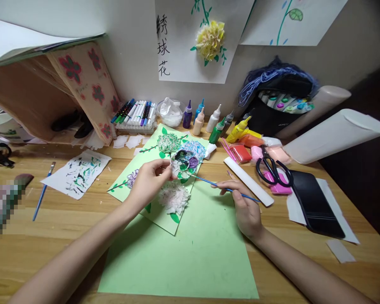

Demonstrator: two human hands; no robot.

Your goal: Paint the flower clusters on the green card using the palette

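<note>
My left hand (pixel 153 179) pinches the edge of a small round paint palette (pixel 175 172) with wells of green, dark and purple paint. It is held above a light green card (pixel 160 219). Between the fingers of my right hand (pixel 242 204) is a thin blue paintbrush (pixel 223 188), its tip at the palette's green paint. On the card are fluffy paper flowers: a green one (pixel 167 142), a blue one (pixel 194 148), a purple one (pixel 132 179) and a pale pink one (pixel 175 198), with painted green leaves. The palette hides part of the card.
A larger green sheet (pixel 190 261) lies under the card. Scissors (pixel 274 169), a black phone (pixel 316 204) and a white bar (pixel 248 181) are on the right. Paint bottles (pixel 215 118) and markers (pixel 136 113) line the back. A paint-smeared paper (pixel 77 173) and another brush (pixel 43 192) lie left.
</note>
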